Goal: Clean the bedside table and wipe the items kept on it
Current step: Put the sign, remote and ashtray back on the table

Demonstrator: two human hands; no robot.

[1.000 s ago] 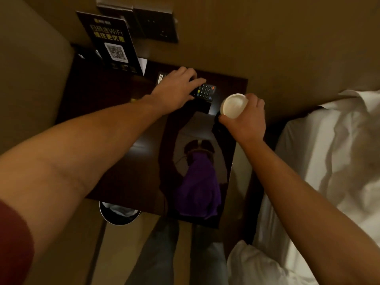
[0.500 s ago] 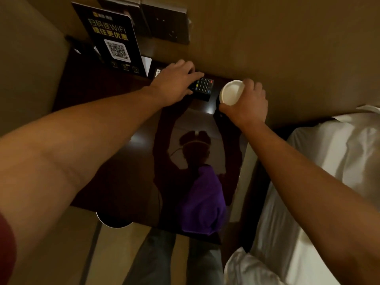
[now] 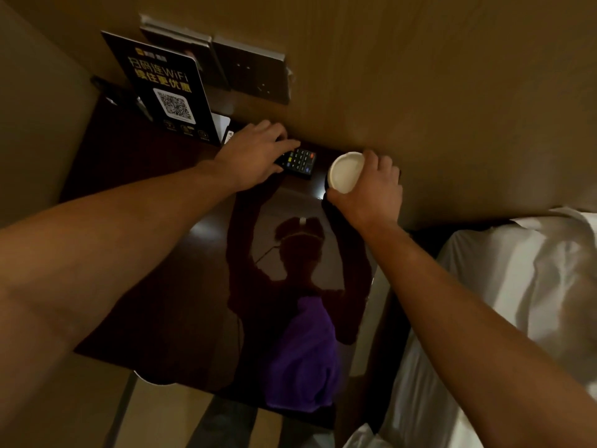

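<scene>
The fingers [image 3: 277, 140] of the left hand [image 3: 255, 156] lie curled over the near end of the remote control [image 3: 298, 160] and hold it against the bench [image 3: 155, 253], close to the back wall; the keypad end of the remote projects to the right of those fingers. The fingers [image 3: 382, 166] of the right hand [image 3: 368, 185] are wrapped round a white cup [image 3: 345, 172], whose open mouth tilts toward the camera. The cup sits just right of the remote, apart from it, at the back right corner of the bench; whether its base touches the surface cannot be determined. Left of the left hand, a black WiFi sign [image 3: 168, 92] with a QR code stands upright at the back of the bench, with a small white card [image 3: 223, 124] directly between it and the left-hand fingers. Above both hands, wall switch plates [image 3: 248, 76] are mounted on the panel. Below the hands, toward the near edge, a purple cloth [image 3: 303, 360] lies on the glossy dark bench top, well apart from both hands. Right of the right forearm is a bed with white bedding [image 3: 517, 302]. A round bin [image 3: 151, 379] shows partly under the near left edge of the bench.
</scene>
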